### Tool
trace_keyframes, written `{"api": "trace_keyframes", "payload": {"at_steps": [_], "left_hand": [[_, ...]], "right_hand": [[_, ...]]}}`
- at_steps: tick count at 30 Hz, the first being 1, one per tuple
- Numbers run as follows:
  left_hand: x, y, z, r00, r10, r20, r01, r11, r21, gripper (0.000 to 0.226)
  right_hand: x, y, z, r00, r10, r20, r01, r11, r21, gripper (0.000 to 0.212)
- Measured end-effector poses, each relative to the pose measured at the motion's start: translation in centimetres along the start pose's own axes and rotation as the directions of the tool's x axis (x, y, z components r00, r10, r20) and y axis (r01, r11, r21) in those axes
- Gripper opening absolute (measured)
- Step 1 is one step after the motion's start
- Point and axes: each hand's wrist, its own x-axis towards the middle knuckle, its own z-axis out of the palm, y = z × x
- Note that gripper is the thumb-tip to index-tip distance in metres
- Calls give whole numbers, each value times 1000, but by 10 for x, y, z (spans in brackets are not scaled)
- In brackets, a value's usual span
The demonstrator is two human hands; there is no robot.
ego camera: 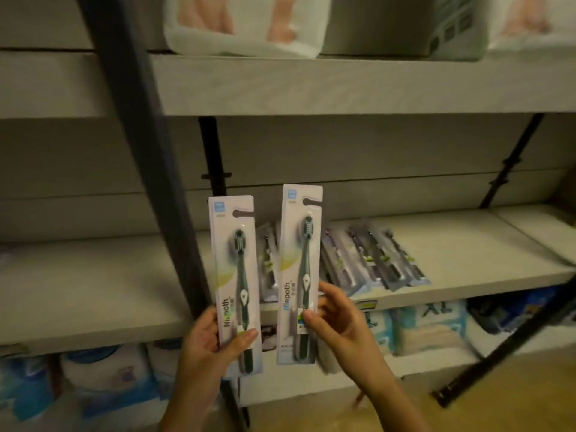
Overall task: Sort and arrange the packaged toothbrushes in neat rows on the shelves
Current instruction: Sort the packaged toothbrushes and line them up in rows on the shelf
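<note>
White-carded left pack (232,275) is standing upright in the left hand (208,338), fingers (247,336) curling round its lower end; the right hand (339,322) is pinching the right pack (300,269) just beside it, before shelved packs (371,260) lying on the shelf (467,244).

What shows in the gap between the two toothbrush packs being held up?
Head view: between the left-hand pack and right-hand pack nothing is held; the gap shows packaged toothbrushes lying on the shelf behind.
</note>
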Motion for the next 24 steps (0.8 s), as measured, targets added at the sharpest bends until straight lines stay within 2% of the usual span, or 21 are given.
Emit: {"api": "trace_keyframes", "payload": {"at_steps": [3, 6, 9, 12, 16, 20, 24], "left_hand": [[5, -14, 72, 999, 2, -40, -3, 999, -46, 41], [13, -19, 129, 1000, 18, -22, -18, 1000, -21, 38], [23, -30, 166, 1000, 9, -23, -9, 1000, -12, 37], [33, -42, 190, 999, -33, -1, 33, 999, 9, 35], [48, -49, 212, 998, -46, 37, 43, 996, 80, 34], [64, -50, 229, 999, -33, 33, 29, 994, 107, 34], [75, -52, 242, 999, -40, 8, 39, 990, 132, 31]], "right_hand": [[6, -3, -80, 999, 54, 4, -54, 994, -92, 42], [12, -5, -141, 996, 91, -20, -92, 993, -74, 47], [24, -3, -183, 990, 134, -42, -136, 990, -43, 38], [54, 8, -223, 980, 152, -129, -171, 974, -148, 34], [123, 41, -273, 929, 193, -316, -309, 874, -374, 37], [174, 66, -290, 897, 286, -337, -432, 725, -537, 40], [197, 81, -283, 862, 374, -342, -506, 637, -581, 37]]}}
